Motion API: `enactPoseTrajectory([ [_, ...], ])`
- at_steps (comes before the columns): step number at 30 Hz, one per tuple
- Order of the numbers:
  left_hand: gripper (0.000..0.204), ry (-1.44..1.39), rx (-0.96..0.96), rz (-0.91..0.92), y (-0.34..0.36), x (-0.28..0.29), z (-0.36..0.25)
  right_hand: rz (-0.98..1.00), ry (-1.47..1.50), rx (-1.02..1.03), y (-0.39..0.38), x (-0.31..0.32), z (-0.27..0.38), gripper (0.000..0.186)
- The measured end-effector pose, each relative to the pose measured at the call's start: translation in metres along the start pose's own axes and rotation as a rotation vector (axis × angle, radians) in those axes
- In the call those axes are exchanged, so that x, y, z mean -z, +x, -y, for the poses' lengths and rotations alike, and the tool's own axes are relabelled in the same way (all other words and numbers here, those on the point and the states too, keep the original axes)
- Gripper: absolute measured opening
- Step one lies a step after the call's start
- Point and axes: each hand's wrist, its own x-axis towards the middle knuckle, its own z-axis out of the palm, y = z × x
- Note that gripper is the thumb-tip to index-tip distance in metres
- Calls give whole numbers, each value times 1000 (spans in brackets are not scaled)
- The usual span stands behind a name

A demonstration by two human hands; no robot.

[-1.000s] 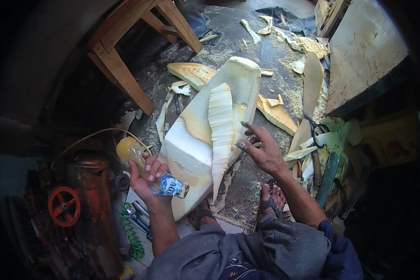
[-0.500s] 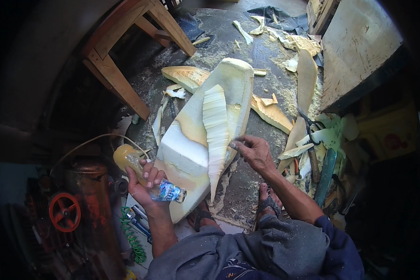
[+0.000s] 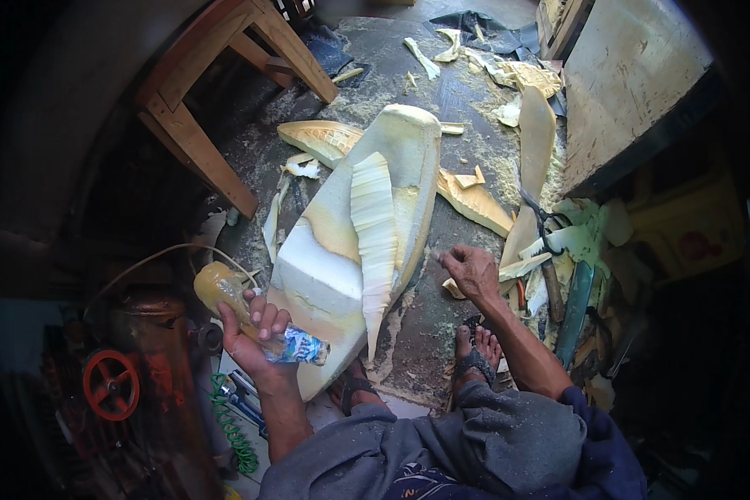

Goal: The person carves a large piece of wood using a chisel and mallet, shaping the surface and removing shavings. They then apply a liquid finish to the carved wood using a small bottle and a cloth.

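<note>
A person's left hand [image 3: 257, 335] wraps around a tilted bottle [image 3: 214, 286] with yellowish contents. The right hand [image 3: 472, 272] hangs half-curled above the floor [image 3: 417, 346]; whether its fingertips pinch anything is unclear. Ahead, between them, lies a carved pale foam block [image 3: 321, 271], a ridged strip [image 3: 373, 217] on top. Scraps [image 3: 475, 202] surround it.

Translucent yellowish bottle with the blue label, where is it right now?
The bottle is left of centre in the head view, held in the person's left hand, near the left edge of the large white-yellow foam block.
</note>
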Motion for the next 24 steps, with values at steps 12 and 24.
enactPoseTrajectory([
  [12,65,173,-125,-65,-1,-11,4,-153,-62,235,40,6,-10,37],
  [24,70,311,-264,-177,-4,-39,11,-399,-266,352,114,-4,-21,54],
])
